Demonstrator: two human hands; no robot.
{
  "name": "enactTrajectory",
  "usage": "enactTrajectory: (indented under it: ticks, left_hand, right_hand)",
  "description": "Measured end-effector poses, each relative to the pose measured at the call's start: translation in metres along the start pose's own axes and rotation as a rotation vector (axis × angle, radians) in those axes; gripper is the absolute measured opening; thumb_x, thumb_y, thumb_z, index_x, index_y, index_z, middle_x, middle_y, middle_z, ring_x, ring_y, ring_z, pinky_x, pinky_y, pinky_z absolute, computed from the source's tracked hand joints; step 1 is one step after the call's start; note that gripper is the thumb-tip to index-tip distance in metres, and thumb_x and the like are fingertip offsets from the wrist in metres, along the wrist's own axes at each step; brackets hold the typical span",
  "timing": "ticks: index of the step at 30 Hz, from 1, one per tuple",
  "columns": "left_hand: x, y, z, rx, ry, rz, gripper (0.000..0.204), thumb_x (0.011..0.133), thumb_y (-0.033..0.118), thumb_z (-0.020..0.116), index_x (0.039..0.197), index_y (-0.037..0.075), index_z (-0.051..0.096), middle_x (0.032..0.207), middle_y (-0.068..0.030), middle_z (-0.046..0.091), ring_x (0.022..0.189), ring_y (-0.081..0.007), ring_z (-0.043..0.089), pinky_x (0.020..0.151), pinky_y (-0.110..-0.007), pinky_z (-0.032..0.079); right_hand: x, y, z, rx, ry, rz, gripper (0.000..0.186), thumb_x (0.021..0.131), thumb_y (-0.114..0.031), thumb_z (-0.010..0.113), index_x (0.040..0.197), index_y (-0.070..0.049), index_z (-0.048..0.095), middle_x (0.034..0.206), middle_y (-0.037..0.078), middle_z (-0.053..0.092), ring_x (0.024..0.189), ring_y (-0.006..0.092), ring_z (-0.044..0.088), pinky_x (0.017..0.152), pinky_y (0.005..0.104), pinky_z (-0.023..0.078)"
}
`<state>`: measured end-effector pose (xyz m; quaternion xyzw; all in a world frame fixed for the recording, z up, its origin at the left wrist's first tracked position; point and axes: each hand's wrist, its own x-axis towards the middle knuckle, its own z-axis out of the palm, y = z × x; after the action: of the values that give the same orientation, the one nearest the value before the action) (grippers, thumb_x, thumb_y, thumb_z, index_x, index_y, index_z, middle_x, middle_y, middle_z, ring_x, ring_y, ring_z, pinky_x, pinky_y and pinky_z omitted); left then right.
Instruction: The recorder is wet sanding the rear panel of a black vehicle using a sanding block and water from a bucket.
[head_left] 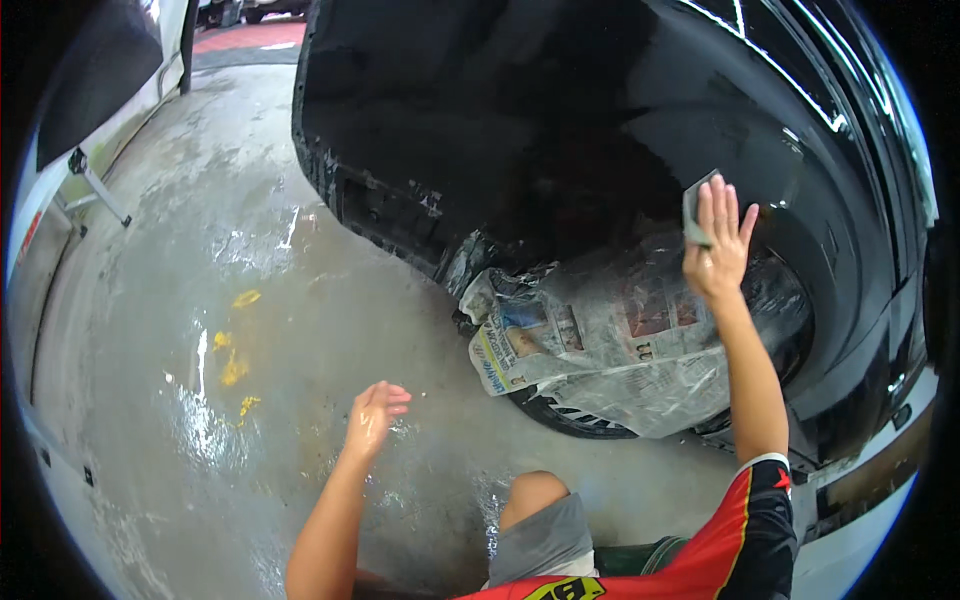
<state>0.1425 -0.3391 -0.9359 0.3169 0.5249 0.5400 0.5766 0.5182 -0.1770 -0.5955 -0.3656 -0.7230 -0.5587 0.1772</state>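
Shirt (690,565), left hand (373,415) outside panel edge (392,238)

Your right hand (716,245) lies flat over a grey-green pad (692,212) against the black car panel (520,110), right side. Your left hand (374,414) hangs, fingers loosely bent, above the wet grey floor (300,340), near left. Newspaper sheets (610,325) drape over the wheel (575,422). Yellow smears (234,372) on the floor, farther left.

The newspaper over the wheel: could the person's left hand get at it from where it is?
Probably yes. The left hand looks empty, and nothing visible stands between it and the left edge of the newspaper, though a stretch rightward seems needed. The right hand is farther right, clear of that edge.
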Motion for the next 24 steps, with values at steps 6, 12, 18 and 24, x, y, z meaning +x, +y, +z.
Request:
enactTrajectory:
  ticks: [6, 12, 18, 24]
  left_hand:
    - [-0.004, 0.002, 0.037, -0.016, -0.027, 0.049, 0.044, 0.104, 0.035, 0.038, 0.105, -0.001, 0.063, 0.101, -0.0125, 0.07, 0.087, -0.0193, 0.065, 0.078, -0.031, 0.048]
    - [-0.007, -0.022, 0.054, 0.079, -0.183, -0.087, 0.043, 0.103, 0.038, 0.038, 0.108, 0.002, 0.062, 0.105, -0.0122, 0.07, 0.089, -0.0205, 0.066, 0.08, -0.034, 0.049]
    - [0.0, -0.017, 0.014, -0.055, -0.014, -0.145, 0.04, 0.102, 0.037, 0.039, 0.109, 0.003, 0.059, 0.11, -0.0144, 0.069, 0.092, -0.0245, 0.067, 0.083, -0.036, 0.05]
    - [-0.016, 0.023, 0.041, -0.151, -0.023, 0.02, 0.041, 0.102, 0.037, 0.039, 0.111, 0.002, 0.058, 0.114, -0.0173, 0.067, 0.097, -0.026, 0.067, 0.085, -0.036, 0.05]
  right_hand:
    - [0.017, -0.114, 0.034, 0.066, 0.087, 0.36, 0.079, 0.08, -0.024, 0.059, 0.151, -0.005, 0.03, 0.158, 0.019, 0.026, 0.147, 0.0391, 0.022, 0.117, 0.0602, 0.004]
    - [-0.009, -0.116, 0.047, 0.231, -0.042, -0.332, 0.078, 0.075, -0.019, 0.057, 0.149, -0.011, 0.037, 0.155, 0.005, 0.037, 0.143, 0.022, 0.034, 0.117, 0.0554, 0.017]
    - [-0.045, 0.084, -0.003, -0.008, 0.23, 0.543, 0.069, 0.093, -0.03, 0.054, 0.153, -0.009, 0.028, 0.159, 0.014, 0.026, 0.148, 0.032, 0.022, 0.118, 0.0576, 0.008]
    - [-0.015, 0.039, 0.013, -0.105, 0.299, 0.897, 0.073, 0.094, -0.031, 0.048, 0.152, 0.004, 0.02, 0.159, 0.024, 0.017, 0.148, 0.0389, 0.014, 0.117, 0.0598, 0.006]
